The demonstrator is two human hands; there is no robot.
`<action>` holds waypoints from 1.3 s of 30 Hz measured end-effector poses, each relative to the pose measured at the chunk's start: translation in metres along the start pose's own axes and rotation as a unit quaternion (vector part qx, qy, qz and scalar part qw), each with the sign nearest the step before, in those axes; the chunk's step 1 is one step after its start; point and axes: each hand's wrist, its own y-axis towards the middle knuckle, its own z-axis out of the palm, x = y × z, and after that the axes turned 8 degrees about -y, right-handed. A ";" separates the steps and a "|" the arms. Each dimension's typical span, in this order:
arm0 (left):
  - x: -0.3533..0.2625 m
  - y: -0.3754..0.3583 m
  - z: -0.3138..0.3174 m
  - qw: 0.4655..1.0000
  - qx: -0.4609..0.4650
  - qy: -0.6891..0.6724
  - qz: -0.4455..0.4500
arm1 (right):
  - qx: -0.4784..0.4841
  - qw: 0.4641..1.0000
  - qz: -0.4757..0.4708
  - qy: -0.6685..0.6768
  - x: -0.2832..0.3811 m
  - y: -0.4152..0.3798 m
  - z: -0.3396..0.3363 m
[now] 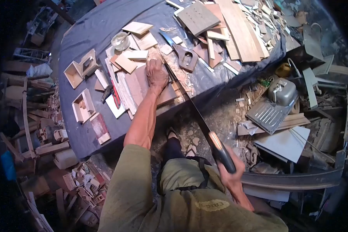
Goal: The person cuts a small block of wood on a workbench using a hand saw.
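Observation:
My right hand [232, 169] is wrapped round the dark handle of a handsaw [195, 110]. Its long blade runs up and away to the table's near edge, its far end close beside my left hand [157, 74]. That left hand is closed, knuckles up, pressing down on a brown wooden board [137, 86]; its fingertips are hidden. Pale sawdust and a small strip of wood [176, 87] lie by the blade. A second handsaw [185, 57], with a brown wooden handle, rests just beyond.
On the cloth-covered table [116, 46] stand a glass jar [120, 41], small wooden boxes [84, 105], red-handled pliers [115, 96] and loose wood pieces. Boards [241, 33] pile up at the far right. A metal sink [272, 106] and scrap wood [87, 183] crowd the floor.

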 end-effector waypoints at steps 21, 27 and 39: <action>-0.008 -0.004 -0.004 1.000 0.005 -0.014 0.006 | 0.023 0.999 0.039 0.029 0.021 0.025 0.024; -0.007 -0.008 -0.007 0.999 -0.025 -0.006 -0.018 | -0.001 1.000 0.020 -0.007 0.008 0.025 0.032; 0.001 -0.008 -0.005 1.000 -0.016 0.006 -0.006 | 0.012 0.999 0.031 0.023 0.010 0.027 0.024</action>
